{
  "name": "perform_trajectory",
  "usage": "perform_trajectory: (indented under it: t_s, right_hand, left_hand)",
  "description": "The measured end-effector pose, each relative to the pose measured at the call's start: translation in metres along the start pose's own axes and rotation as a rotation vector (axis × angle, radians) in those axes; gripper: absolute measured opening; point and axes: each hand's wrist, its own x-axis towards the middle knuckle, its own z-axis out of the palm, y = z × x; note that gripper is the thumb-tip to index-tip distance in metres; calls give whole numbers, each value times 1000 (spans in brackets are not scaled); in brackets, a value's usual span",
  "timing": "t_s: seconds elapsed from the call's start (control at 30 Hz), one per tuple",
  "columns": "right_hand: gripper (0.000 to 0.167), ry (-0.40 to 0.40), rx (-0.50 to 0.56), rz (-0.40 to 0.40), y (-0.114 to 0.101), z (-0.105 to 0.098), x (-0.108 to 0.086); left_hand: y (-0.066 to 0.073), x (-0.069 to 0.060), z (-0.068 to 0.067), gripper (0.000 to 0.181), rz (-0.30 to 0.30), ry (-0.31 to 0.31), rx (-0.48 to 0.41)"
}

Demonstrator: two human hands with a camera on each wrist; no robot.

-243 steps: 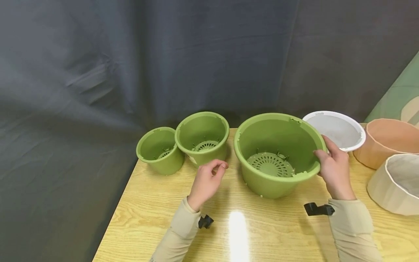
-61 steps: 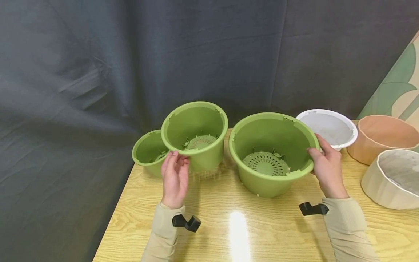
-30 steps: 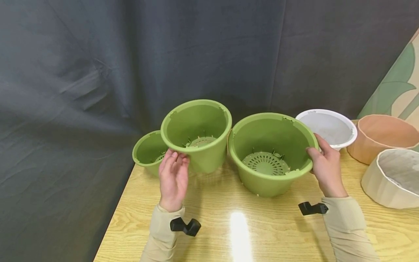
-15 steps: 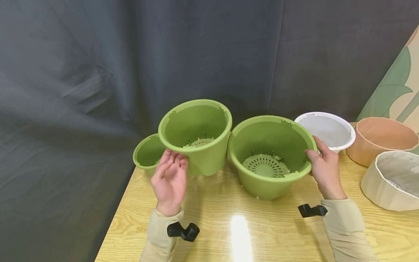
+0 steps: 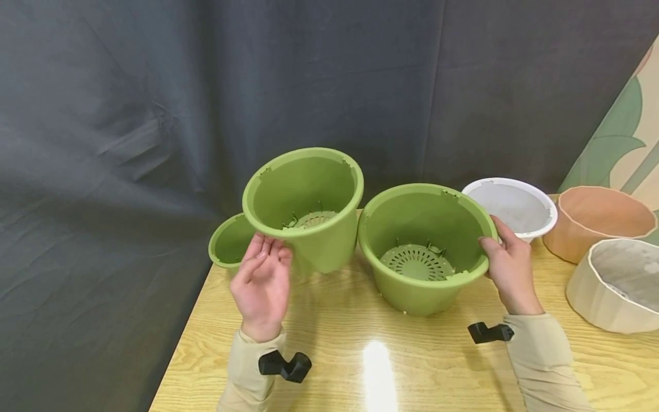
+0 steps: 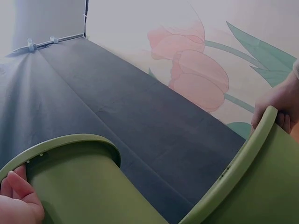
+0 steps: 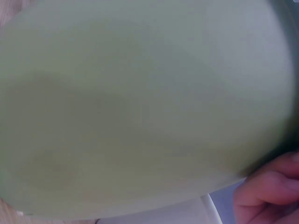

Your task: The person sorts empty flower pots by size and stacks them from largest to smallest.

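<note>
Under middle green pot's rim (image 5: pixel 305 231), left hand (image 5: pixel 264 289) — slotted floor (image 5: pixel 318 218), head view only

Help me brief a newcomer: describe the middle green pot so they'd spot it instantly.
Find the wooden table before the dark curtain. Along its far side, look between the small green pot and the large green pot. The middle green pot alone has the left hand at its rim.

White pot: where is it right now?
Head view, right of centre: the white pot sits just beyond the right grip, between the rightmost green pot and the orange pot.
</note>
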Motion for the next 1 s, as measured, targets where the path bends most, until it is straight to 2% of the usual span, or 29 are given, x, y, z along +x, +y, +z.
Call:
perform_trajectory:
  t_s: [0.2, 0.67, 1.0]
  right_hand:
    - [55, 2, 4, -3, 0, 0, 0]
    - [55, 5, -4, -6, 1, 0, 1]
    - [56, -12, 21, -16, 2, 1, -1]
  left_hand:
    - [3, 1, 2, 40, 17, -35, -65]
    - [7, 3, 11, 43, 33, -115, -142]
    - [3, 5, 17, 43, -4, -150, -180]
